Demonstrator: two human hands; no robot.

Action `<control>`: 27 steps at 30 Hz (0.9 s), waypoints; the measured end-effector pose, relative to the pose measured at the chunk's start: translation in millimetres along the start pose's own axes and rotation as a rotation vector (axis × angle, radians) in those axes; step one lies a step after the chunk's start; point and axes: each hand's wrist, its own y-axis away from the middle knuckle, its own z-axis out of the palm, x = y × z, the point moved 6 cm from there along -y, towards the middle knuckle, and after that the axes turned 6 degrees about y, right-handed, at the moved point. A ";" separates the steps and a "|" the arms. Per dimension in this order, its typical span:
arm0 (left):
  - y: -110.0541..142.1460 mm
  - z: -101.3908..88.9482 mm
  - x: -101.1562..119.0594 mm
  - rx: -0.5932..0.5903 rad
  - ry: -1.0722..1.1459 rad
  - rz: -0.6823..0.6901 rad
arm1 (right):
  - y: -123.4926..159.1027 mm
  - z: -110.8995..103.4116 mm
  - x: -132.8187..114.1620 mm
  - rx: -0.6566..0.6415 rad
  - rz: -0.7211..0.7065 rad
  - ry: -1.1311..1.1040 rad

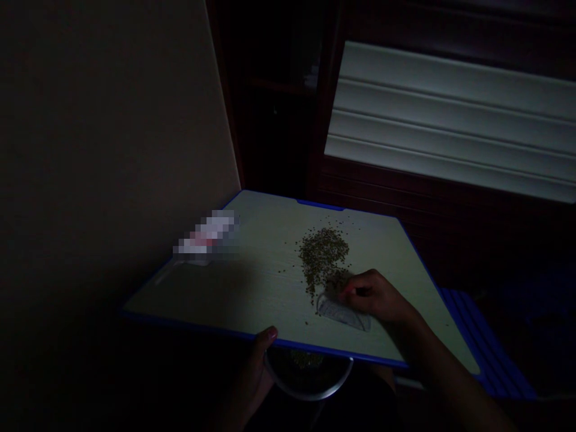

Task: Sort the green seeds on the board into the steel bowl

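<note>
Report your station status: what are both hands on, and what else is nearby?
Left hand gripping near edge of blue-edged cutting board. Right hand on clear plastic bag beside small dark seeds. Blurred package at far left corner, steel bowl below board.

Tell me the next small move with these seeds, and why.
Probably draw the seeds toward the near edge with the right hand: the bowl sits below that edge, and the left hand is gripping the board there, steadying it.
</note>
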 end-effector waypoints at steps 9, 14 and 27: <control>2.3 0.6 0.2 -0.026 0.005 -0.016 | 0.3 5.7 -12.9 -0.096 -0.086 0.070; -0.2 0.2 -2.0 -0.022 0.033 -0.060 | 0.7 7.7 -12.8 -0.122 -0.100 0.097; 3.0 0.9 0.3 0.049 0.014 -0.023 | 2.1 16.3 -14.3 -0.278 -0.030 -0.014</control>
